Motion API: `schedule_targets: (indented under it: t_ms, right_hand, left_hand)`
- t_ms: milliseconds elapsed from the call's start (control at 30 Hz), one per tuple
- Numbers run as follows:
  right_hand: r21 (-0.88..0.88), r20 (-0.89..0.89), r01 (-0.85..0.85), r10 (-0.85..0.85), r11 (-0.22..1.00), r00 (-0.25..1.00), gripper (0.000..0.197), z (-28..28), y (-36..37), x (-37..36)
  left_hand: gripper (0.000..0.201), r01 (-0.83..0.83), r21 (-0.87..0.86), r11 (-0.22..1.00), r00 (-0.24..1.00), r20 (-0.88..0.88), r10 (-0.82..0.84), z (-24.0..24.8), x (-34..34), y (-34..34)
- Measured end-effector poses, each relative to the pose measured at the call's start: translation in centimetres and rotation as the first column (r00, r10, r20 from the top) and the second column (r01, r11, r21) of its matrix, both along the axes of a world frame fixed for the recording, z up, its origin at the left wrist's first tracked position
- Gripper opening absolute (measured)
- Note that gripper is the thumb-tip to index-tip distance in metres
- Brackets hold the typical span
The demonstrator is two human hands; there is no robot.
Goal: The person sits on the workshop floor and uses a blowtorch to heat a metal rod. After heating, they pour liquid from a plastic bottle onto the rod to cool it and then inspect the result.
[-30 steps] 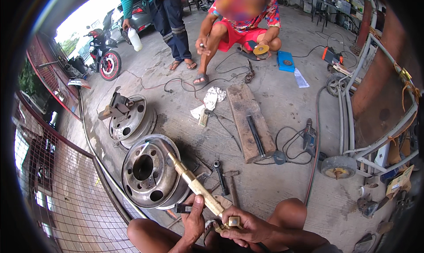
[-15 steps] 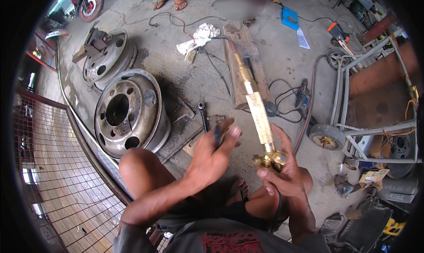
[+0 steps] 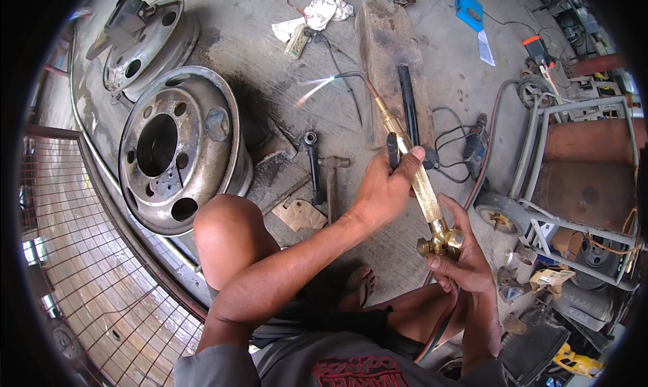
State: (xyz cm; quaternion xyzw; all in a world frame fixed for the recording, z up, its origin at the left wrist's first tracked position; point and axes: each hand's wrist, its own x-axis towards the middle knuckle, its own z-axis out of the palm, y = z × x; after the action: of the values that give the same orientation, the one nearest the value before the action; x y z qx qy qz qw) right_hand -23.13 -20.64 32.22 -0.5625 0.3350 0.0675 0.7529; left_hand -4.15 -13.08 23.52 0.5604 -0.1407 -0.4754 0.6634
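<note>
A brass gas torch [image 3: 425,191] slants across the middle, a bright white-blue flame [image 3: 317,90] coming off its bent tip. My right hand [image 3: 466,262] is closed round its lower end, by the valve knobs. Hoses run down from there past my leg. My left hand [image 3: 381,195] grips the upper handle, thumb laid over it. A small dark object [image 3: 393,151] sticks up from the left fingers; its kind is unclear. Beyond the torch, a black bar [image 3: 408,103] lies on a worn, long block [image 3: 385,43].
Steel wheel rims [image 3: 199,144] stand at left, beside a wire-mesh panel [image 3: 101,232]. A ring-ended tool [image 3: 314,171], a hammer [image 3: 331,184] and cardboard [image 3: 297,215] lie before me. A blue power tool [image 3: 476,151] and a metal-framed cart [image 3: 526,151] are at right.
My left hand has moved right and up from beside the torch onto its handle. The torch has shifted slightly right, and its flame now shows. The view has tilted down toward me.
</note>
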Motion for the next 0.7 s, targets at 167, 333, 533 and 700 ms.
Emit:
schedule_targets:
  t_ms: [167, 333, 533, 700]
  right_hand:
    - [-0.031, -0.049, -0.005, 0.004, 1.0, 0.999, 0.082, -1.6, -0.4, 1.0]
    - [-0.076, -0.075, -0.003, -0.003, 0.997, 0.997, 0.06, -2.6, -0.6, 0.9]
    - [-0.128, -0.081, -0.014, 0.004, 0.992, 0.997, 0.053, -2.8, -0.5, 1.1]
    - [-0.096, -0.048, -0.004, 0.0, 0.995, 0.999, 0.045, -2.8, -0.5, 0.9]
  left_hand:
    - [0.051, -0.034, 0.013, 0.999, 0.991, -0.131, 0.035, -2.6, 0.8, -0.3]
    - [0.042, -0.078, 0.11, 0.991, 0.969, -0.226, 0.102, -3.0, 1.0, 0.2]
    - [0.046, -0.125, 0.157, 0.98, 0.942, -0.292, 0.167, -2.8, 1.4, 0.9]
    - [0.05, -0.09, 0.136, 0.987, 0.937, -0.325, 0.13, -3.3, 1.9, 1.1]
